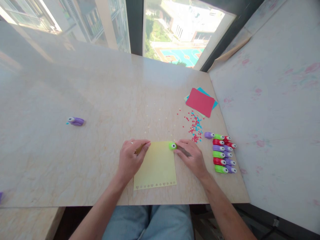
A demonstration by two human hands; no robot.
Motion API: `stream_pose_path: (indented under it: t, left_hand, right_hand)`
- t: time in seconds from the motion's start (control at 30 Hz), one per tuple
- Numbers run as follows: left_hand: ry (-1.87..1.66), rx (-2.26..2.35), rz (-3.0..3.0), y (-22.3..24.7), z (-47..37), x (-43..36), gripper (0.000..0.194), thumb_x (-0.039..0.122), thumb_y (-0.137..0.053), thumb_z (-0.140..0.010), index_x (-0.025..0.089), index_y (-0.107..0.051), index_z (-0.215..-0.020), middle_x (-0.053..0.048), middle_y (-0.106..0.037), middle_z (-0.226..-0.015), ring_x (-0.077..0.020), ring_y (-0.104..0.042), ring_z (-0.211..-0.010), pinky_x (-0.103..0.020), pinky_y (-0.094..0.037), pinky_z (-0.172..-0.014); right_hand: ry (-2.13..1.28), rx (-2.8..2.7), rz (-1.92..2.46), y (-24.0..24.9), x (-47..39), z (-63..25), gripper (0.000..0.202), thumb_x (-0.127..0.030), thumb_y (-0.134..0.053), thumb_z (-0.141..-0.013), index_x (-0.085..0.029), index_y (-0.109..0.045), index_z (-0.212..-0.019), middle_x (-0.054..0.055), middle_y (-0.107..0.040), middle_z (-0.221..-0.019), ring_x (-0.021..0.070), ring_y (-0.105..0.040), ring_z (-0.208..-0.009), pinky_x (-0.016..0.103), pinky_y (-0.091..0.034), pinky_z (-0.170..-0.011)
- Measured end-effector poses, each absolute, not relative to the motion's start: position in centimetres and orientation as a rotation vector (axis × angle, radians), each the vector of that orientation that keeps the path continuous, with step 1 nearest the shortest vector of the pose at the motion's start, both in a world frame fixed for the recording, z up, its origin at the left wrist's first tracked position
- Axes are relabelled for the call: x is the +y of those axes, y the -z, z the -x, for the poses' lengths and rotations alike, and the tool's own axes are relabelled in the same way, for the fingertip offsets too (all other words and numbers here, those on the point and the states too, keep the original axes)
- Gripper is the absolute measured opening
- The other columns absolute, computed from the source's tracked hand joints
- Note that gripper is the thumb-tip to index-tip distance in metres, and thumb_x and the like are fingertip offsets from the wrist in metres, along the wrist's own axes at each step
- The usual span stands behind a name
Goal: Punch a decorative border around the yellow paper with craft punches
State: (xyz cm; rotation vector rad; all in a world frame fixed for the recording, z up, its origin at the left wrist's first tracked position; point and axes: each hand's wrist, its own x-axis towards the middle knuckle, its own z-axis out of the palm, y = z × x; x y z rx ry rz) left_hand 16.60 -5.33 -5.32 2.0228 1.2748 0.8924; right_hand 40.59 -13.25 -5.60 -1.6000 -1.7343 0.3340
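Observation:
A sheet of yellow paper [157, 166] lies on the table before me, with a row of small punched shapes along its near edge. My left hand [132, 156] pinches the sheet's far left corner between thumb and fingers. At the far right corner sits a small green craft punch [172, 146], its white round top marked with a dark shape. Thumb and fingers of my right hand [191, 155] close on the right side of this punch. The far edge of the paper meets the punch.
Rows of purple, green and red craft punches [218, 155] stand at the right edge. Red and blue confetti [195, 126] lies beyond my right hand, near stacked red and blue cards [200, 101]. One purple punch [76, 121] lies far left. A wall [275, 116] borders the right side.

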Motion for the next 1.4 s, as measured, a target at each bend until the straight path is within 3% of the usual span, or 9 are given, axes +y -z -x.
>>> stream_pose_path:
  t: [1.4]
  left_hand:
    - [-0.876, 1.281, -2.018, 5.28, -16.62, -5.33, 0.016, 0.032, -0.058, -0.091, 0.024, -0.071, -0.087, -0.001, -0.074, -0.081, -0.0174, -0.064, -0.075, -0.034, -0.044, -0.076]
  right_hand:
    - [-0.367, -1.710, 1.662, 5.45, -13.39, -40.45, 0.029, -0.031, -0.063, -0.089, -0.030, -0.068, -0.118, 0.007, -0.069, -0.107, 0.0232, -0.064, -0.099, 0.042, -0.053, -0.089]
